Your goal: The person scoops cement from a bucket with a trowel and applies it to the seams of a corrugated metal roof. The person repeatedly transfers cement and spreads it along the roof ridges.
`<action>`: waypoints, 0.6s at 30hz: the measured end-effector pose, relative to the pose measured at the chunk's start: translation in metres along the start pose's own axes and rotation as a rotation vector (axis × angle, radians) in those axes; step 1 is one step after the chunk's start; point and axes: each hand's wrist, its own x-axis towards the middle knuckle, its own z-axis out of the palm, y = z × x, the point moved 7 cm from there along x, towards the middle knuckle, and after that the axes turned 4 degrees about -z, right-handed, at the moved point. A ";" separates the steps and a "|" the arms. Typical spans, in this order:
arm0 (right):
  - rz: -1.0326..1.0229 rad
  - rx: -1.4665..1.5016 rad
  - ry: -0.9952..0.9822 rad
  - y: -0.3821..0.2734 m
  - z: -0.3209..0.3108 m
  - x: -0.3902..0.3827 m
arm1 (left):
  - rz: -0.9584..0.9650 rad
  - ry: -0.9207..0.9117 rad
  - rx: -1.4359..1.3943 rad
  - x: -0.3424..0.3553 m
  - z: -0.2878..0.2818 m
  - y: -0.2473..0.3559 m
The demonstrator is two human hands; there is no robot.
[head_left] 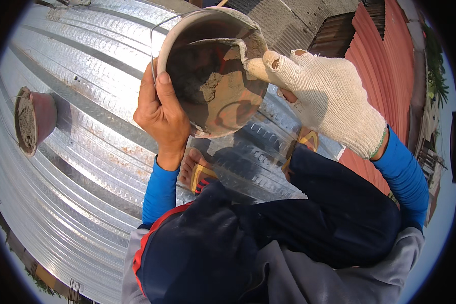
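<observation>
Far-left bucket: a reddish bucket (46, 117), tilted on the ridged metal sheeting (93, 167), its mouth turned to the left; grey mortar (25, 121) shows inside.
Left sleeve: blue sleeve (159, 195), ending at the wrist.
Left hand: bare left hand (162, 114); fingers grasping the side of the held bucket (171, 43), thumb laid over the rim.
Wire handle: thin bail (152, 38), looped outside the rim on the left side.
Held bucket position: raised in front of the person, above the sheeting, mouth tipped toward the wearer.
Left foot: yellow-strapped sandal (203, 175) on the sheeting, beyond the knee.
Bucket contents: wet grey mortar (210, 87), clumped and smeared on the inner wall.
Trowel: blade inside the bucket, bent shank at the right, tan handle (258, 70) crossing the rim.
Right hand: right hand (334, 99) in a white knitted glove with worn holes; fingers closed around the trowel's handle.
Red roofing: corrugated red sheets (382, 76), beyond the gloved hand.
Right sleeve: blue sleeve (403, 172), bunched along the forearm.
</observation>
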 end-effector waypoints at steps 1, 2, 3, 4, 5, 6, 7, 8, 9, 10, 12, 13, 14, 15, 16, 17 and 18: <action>-0.005 0.031 -0.033 -0.006 0.005 -0.003 | 0.004 -0.004 0.016 -0.002 0.001 0.002; -0.028 0.090 -0.047 -0.015 0.008 -0.005 | 0.008 -0.005 0.035 -0.003 0.002 0.004; -0.019 0.100 -0.271 -0.016 0.017 -0.011 | 0.007 0.006 0.017 -0.002 0.002 0.004; -0.038 0.030 -0.250 -0.019 0.010 -0.014 | 0.006 0.020 0.002 -0.001 0.002 0.004; -0.040 -0.037 -0.271 -0.020 0.003 -0.016 | 0.004 0.034 -0.013 0.000 0.002 0.005; -0.004 -0.091 -0.324 -0.019 -0.002 -0.019 | -0.017 0.029 -0.050 -0.001 0.003 0.005; 0.030 -0.042 -0.243 -0.020 -0.017 -0.019 | -0.039 0.020 -0.087 -0.003 0.007 0.006; 0.062 -0.061 -0.224 -0.019 -0.021 -0.017 | -0.056 0.004 -0.126 -0.005 0.011 0.008; 0.092 -0.089 -0.191 -0.018 -0.027 -0.016 | -0.065 0.006 -0.104 -0.007 0.015 0.012; 0.134 -0.103 -0.188 -0.013 -0.031 -0.016 | -0.069 -0.007 -0.098 -0.010 0.019 0.015; 0.110 -0.182 -0.140 -0.011 -0.037 -0.014 | -0.073 -0.038 -0.093 -0.015 0.028 0.021; 0.134 -0.192 -0.145 -0.006 -0.034 -0.013 | 0.020 -0.020 -0.098 -0.016 0.034 0.028; 0.140 -0.190 -0.100 -0.004 -0.034 -0.013 | 0.028 -0.026 -0.072 -0.019 0.037 0.030; 0.174 -0.193 -0.182 0.001 -0.024 -0.015 | 0.041 -0.036 -0.039 -0.022 0.038 0.032; 0.189 -0.185 -0.213 0.002 -0.017 -0.018 | 0.060 -0.042 -0.007 -0.025 0.039 0.034; 0.156 -0.182 -0.172 0.000 -0.014 -0.019 | 0.055 -0.030 -0.043 -0.026 0.039 0.033; 0.218 -0.124 -0.268 0.003 -0.003 -0.025 | 0.058 -0.015 -0.082 -0.027 0.038 0.032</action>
